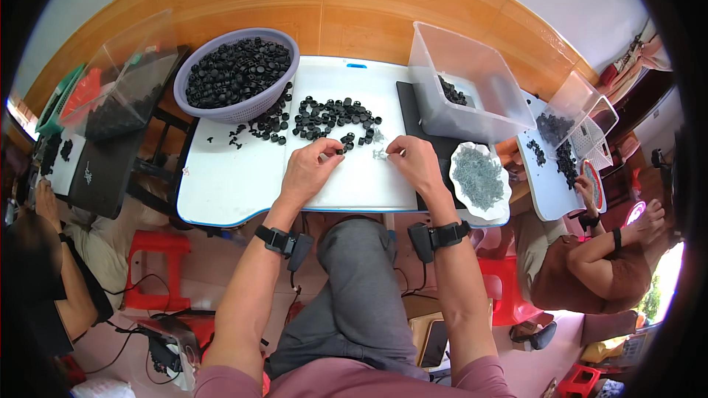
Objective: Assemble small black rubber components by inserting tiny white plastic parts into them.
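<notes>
My left hand [308,171] is closed in a pinch around a small round black cap [340,152] over the white table [228,184]. To its right, my right hand [415,167] has thumb and forefinger brought together beside a few small grey pieces [379,153]. What lies between those fingertips is too small to make out. Just beyond both hands spreads a loose pile of black caps [324,116], some upright and some tipped over. Black straps with small boxes circle both my wrists.
A purple basket [234,113] heaped with black caps stands at the back left. At the back right, a clear plastic bin [472,124] sits partly on a dark board [407,103]. A white scalloped dish [455,153] holds grey pieces. People work at tables on both sides.
</notes>
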### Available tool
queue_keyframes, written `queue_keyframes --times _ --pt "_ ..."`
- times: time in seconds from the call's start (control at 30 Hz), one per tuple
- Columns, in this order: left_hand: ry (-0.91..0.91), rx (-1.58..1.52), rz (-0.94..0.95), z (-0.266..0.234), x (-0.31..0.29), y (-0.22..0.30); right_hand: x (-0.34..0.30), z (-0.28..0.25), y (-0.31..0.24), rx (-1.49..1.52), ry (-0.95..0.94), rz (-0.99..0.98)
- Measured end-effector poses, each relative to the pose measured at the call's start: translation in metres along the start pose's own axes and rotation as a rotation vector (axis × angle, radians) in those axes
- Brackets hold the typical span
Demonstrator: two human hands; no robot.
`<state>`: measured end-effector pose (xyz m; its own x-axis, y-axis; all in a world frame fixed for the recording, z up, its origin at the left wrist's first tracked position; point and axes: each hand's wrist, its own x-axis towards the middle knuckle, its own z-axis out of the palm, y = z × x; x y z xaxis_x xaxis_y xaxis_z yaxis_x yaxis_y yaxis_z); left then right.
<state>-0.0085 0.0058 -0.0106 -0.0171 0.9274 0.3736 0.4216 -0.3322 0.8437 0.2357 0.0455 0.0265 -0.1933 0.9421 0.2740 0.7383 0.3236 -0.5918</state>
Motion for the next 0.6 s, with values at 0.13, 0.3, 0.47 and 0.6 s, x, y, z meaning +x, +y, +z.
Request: queue_keyframes --times 0.13,0.3,0.47,0.6 --pt "-0.007 0.018 0.018 -0.002 0.001 0.004 -0.002 -0.003 -0.011 -0.149 -0.104 -0.065" --pt "-0.008 0.0 0.012 -0.001 0.001 0.002 0.001 0.002 -0.009 -0.217 -0.108 -0.099" --pt "-0.018 -0.008 -0.004 -0.002 0.0 0.007 0.0 -0.004 -0.011 -0.143 -0.107 -0.074" --pt "-0.032 0.023 -0.005 -0.003 0.0 0.006 0.0 -0.005 -0.014 0.046 -0.102 0.024"
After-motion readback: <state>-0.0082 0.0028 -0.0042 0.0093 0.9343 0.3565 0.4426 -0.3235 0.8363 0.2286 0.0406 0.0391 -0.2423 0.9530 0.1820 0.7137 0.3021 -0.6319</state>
